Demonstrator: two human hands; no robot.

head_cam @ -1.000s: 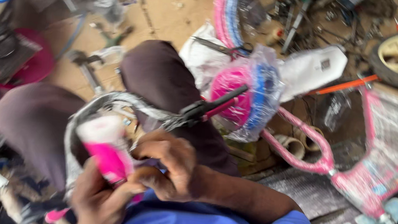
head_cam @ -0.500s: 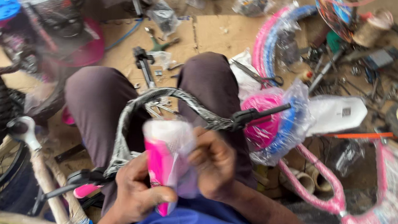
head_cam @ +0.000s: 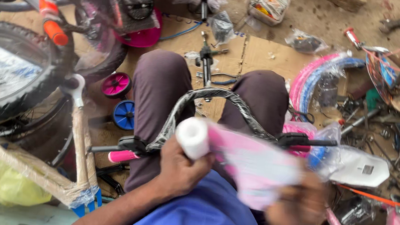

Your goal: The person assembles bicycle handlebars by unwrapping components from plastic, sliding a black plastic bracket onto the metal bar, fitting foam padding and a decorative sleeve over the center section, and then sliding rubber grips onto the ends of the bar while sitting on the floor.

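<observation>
Head view: the left hand [head_cam: 180,171] has its fingers shut around the white end of a pink foam roll [head_cam: 244,160]. The roll lies sideways over the lap, running right to the blurry right hand [head_cam: 293,205], whose grip I cannot tell. Black handlebars [head_cam: 216,97] curve just behind the roll.

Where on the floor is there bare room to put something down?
The flattened cardboard beyond the right knee is bare, bordered by the black stem part and the pink and blue wheel. The right side, with its tools, and the left, with its big tyre, are crowded.
</observation>
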